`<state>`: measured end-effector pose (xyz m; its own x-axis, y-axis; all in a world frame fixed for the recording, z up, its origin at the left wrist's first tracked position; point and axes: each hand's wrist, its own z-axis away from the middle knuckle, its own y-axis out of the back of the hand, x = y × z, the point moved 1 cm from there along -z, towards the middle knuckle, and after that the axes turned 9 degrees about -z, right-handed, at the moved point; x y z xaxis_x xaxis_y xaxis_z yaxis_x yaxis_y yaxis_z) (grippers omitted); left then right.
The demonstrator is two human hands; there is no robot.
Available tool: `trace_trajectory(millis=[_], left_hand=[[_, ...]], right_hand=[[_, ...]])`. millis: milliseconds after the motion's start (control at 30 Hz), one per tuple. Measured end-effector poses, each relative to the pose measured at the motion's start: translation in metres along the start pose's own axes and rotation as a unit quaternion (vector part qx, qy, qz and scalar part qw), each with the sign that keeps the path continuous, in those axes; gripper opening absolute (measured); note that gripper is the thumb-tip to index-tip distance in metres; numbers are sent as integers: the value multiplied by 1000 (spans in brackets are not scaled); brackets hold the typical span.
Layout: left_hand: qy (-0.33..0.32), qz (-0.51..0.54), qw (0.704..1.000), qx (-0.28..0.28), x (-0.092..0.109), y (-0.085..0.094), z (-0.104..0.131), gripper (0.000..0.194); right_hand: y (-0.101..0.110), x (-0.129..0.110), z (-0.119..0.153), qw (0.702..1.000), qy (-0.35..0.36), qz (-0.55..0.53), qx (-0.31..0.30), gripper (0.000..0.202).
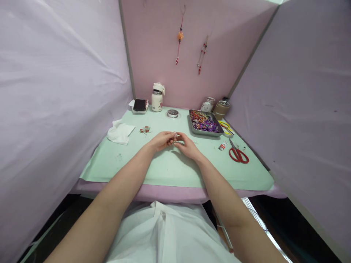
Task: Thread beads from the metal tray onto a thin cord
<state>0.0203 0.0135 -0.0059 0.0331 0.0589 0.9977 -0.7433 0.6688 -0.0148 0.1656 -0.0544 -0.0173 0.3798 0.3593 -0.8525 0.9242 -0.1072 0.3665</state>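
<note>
Over the middle of the green cloth, my left hand [162,141] is closed, its fingertips pinching a small whitish piece [176,135], too small to make out its kind. From the other side my right hand [188,146] meets it, forefinger and curled fingers at the same piece, the thumb a little lower. Most of the piece is hidden by fingertips. To the left of my left hand lies a little cluster of red and clear beads [145,129]. Right of my right hand, a metal tray [206,133] is heaped with purple, orange and red beaded strands.
Red-handled scissors [238,155] and a small red-and-white packet [222,146] lie at the right. A white cloth [120,132] rests at the left. Along the back stand a dark-topped box [140,106], a white bottle [157,100], a wire spool [173,113] and jars [221,109]. Two beaded strings [180,35] hang behind.
</note>
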Motion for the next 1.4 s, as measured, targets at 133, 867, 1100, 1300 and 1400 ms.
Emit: trace_trajectory(millis=[133, 867, 1100, 1300, 1400], left_hand=[[-24, -78, 996, 22, 2, 3, 1, 28], [-44, -562, 820, 97, -4, 12, -4, 21], [-33, -555, 826, 90, 0, 13, 1, 42], [-8, -592, 798, 111, 1, 21, 2, 37], [6, -621, 774, 119, -2, 24, -1, 24]], right_hand=[[4, 2, 0, 997, -14, 77, 15, 24], [51, 11, 0, 927, -152, 320, 121, 27], [50, 11, 1, 922, -168, 331, 112, 28], [50, 10, 2, 918, -177, 335, 115, 28], [51, 11, 2, 918, -180, 334, 116, 28]])
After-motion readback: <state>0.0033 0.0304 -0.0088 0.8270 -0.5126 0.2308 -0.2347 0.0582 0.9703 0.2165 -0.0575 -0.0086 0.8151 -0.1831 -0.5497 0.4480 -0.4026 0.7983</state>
